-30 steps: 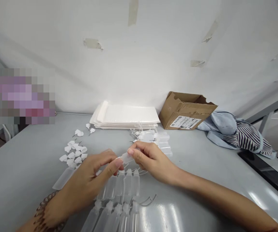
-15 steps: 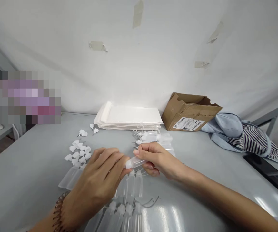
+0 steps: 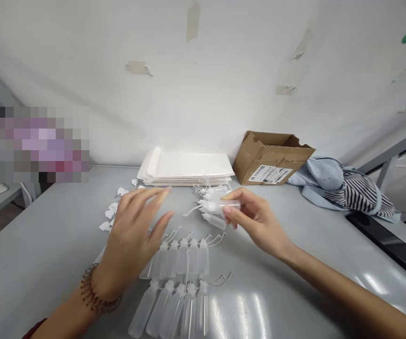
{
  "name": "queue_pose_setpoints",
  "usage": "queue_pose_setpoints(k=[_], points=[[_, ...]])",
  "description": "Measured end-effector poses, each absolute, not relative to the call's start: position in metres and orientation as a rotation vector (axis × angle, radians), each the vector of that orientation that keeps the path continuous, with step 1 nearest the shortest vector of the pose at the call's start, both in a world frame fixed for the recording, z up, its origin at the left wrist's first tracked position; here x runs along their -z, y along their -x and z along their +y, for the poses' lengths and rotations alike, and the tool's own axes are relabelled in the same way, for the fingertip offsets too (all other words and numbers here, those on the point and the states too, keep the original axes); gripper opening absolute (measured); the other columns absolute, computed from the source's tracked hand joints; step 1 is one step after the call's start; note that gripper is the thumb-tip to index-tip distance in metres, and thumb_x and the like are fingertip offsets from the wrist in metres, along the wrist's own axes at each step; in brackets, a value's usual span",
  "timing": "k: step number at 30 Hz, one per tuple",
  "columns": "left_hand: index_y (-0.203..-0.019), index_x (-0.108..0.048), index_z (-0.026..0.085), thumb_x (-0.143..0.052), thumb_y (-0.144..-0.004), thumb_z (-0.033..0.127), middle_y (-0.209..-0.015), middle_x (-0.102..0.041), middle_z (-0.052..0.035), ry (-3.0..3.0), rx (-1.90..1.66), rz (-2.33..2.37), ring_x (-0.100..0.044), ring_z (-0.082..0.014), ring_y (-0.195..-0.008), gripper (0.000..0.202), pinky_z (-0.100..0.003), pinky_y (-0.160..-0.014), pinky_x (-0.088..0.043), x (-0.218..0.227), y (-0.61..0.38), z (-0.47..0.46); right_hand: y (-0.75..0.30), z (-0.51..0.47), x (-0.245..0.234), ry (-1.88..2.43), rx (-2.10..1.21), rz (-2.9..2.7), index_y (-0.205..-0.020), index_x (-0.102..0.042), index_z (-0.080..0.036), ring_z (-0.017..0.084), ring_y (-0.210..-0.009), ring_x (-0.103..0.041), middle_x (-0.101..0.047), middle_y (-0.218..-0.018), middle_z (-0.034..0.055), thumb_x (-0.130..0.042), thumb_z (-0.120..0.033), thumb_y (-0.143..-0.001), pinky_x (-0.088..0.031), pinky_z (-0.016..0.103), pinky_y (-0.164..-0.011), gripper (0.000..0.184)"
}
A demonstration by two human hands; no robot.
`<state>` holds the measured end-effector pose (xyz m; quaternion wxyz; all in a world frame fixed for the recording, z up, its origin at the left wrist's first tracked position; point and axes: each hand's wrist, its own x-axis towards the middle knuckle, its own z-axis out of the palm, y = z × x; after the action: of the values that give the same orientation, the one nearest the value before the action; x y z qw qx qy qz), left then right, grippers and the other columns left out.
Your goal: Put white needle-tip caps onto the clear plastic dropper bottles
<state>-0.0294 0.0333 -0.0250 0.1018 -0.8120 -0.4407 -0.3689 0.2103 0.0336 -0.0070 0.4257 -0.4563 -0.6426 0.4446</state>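
Observation:
My right hand (image 3: pixel 255 219) pinches a small translucent squeeze bottle (image 3: pixel 230 204) between thumb and fingers. The bottle lies sideways, its neck pointing left, over a small group of similar bottles (image 3: pixel 214 221). A thin bent white tube shows by its neck; I cannot tell if it belongs to this bottle. My left hand (image 3: pixel 132 230) is raised with thumb and fingers apart, holding nothing. Below and between the hands are two rows of translucent bottles, a farther row (image 3: pixel 183 260) and a nearer row (image 3: pixel 169 310), with thin tubes at their tops. Small white caps (image 3: pixel 109 214) lie partly hidden behind my left hand.
A stack of white sheets or envelopes (image 3: pixel 196 165) rests against the wall. Right of it stands an open cardboard box (image 3: pixel 273 157). Blue and striped cloth (image 3: pixel 351 190) and a black phone-like slab (image 3: pixel 383 240) lie on the grey table (image 3: pixel 295 296) at right.
My left hand has let go of the bottle's white end, opened and moved left. My right hand has carried the bottle up and slightly right, to the group of bottles. The view has shifted slightly.

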Motion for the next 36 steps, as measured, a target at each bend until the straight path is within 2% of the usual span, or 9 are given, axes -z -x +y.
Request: queue_pose_setpoints(k=[3,4,10,14,20,27,29,32,36], points=[[-0.123,-0.049,0.022,-0.052,-0.089,0.023,-0.114,-0.060,-0.0089,2.344,1.079,-1.572,-0.051,-0.0273,-0.109,0.034,-0.042,-0.087,-0.046,0.024,0.034,0.036,-0.244,0.040,0.024,1.278,-0.555,-1.746,-0.093,-0.056,-0.020,0.013,-0.069,-0.057,-0.061,-0.083,0.0019,-0.058,-0.034,-0.086,-0.046,0.025,-0.059,0.016],[-0.122,-0.050,0.022,-0.051,-0.089,0.024,-0.114,-0.061,-0.0084,2.341,1.075,-1.628,-0.051,-0.0271,-0.109,0.033,-0.041,-0.086,-0.047,0.024,0.034,0.036,-0.255,0.043,0.031,1.291,-0.481,-1.756,-0.093,-0.056,-0.020,0.015,-0.074,-0.057,-0.061,-0.085,0.0027,-0.057,-0.033,-0.086,-0.047,0.028,-0.064,0.015],[-0.116,-0.055,0.018,-0.051,-0.089,0.028,-0.112,-0.063,-0.0101,2.287,1.029,-1.764,-0.051,-0.0273,-0.108,0.029,-0.039,-0.081,-0.046,0.021,0.038,0.039,-0.286,0.060,0.058,1.333,-0.291,-1.885,-0.092,-0.061,-0.019,0.021,-0.084,-0.055,-0.064,-0.089,0.0056,-0.061,-0.031,-0.083,-0.045,0.035,-0.076,0.015],[-0.112,-0.057,0.019,-0.050,-0.089,0.030,-0.110,-0.064,-0.0100,2.243,0.946,-1.861,-0.050,-0.0294,-0.107,0.027,-0.040,-0.077,-0.047,0.019,0.048,0.048,-0.285,0.064,0.065,1.307,-0.177,-1.968,-0.092,-0.062,-0.020,0.023,-0.092,-0.054,-0.059,-0.093,0.0070,-0.062,-0.030,-0.082,-0.044,0.040,-0.083,0.014],[-0.109,-0.060,0.014,-0.044,-0.089,0.032,-0.108,-0.065,-0.0118,2.267,0.670,-2.067,-0.050,-0.0317,-0.107,0.031,-0.046,-0.088,-0.042,0.014,0.073,0.063,-0.283,0.061,0.063,1.271,-0.001,-2.011,-0.094,-0.059,-0.022,0.024,-0.090,-0.053,-0.055,-0.093,0.0073,-0.057,-0.027,-0.085,-0.045,0.041,-0.079,0.010],[-0.096,-0.065,0.014,-0.046,-0.085,0.036,-0.089,-0.068,-0.0091,2.412,0.396,-2.132,-0.061,-0.0275,-0.081,0.031,-0.037,-0.070,-0.046,0.020,0.103,0.073,-0.263,0.042,0.053,1.125,0.117,-2.083,-0.092,-0.059,-0.020,0.022,-0.084,-0.052,-0.055,-0.089,0.0085,-0.056,-0.015,-0.085,-0.044,0.039,-0.074,0.009],[-0.096,-0.065,0.014,-0.045,-0.085,0.037,-0.090,-0.069,-0.0102,2.426,0.399,-2.102,-0.060,-0.0288,-0.083,0.033,-0.039,-0.072,-0.046,0.024,0.106,0.077,-0.256,0.036,0.052,1.087,0.121,-2.116,-0.090,-0.059,-0.020,0.022,-0.082,-0.052,-0.057,-0.088,0.0084,-0.056,-0.012,-0.084,-0.045,0.037,-0.072,0.011],[-0.103,-0.064,0.012,-0.042,-0.086,0.036,-0.104,-0.067,-0.0142,2.439,0.465,-2.006,-0.056,-0.0319,-0.099,0.036,-0.045,-0.083,-0.043,0.035,0.104,0.085,-0.248,0.029,0.051,1.025,0.120,-2.170,-0.090,-0.059,-0.020,0.021,-0.079,-0.052,-0.058,-0.087,0.0084,-0.054,-0.009,-0.083,-0.045,0.036,-0.069,0.014],[-0.107,-0.064,0.015,-0.041,-0.087,0.032,-0.119,-0.061,-0.0126,2.518,0.512,-1.843,-0.050,-0.0297,-0.112,0.035,-0.044,-0.095,-0.040,0.048,0.099,0.099,-0.241,0.023,0.052,0.959,0.080,-2.222,-0.091,-0.059,-0.021,0.021,-0.080,-0.054,-0.059,-0.088,0.0087,-0.053,-0.008,-0.083,-0.046,0.036,-0.069,0.017]])
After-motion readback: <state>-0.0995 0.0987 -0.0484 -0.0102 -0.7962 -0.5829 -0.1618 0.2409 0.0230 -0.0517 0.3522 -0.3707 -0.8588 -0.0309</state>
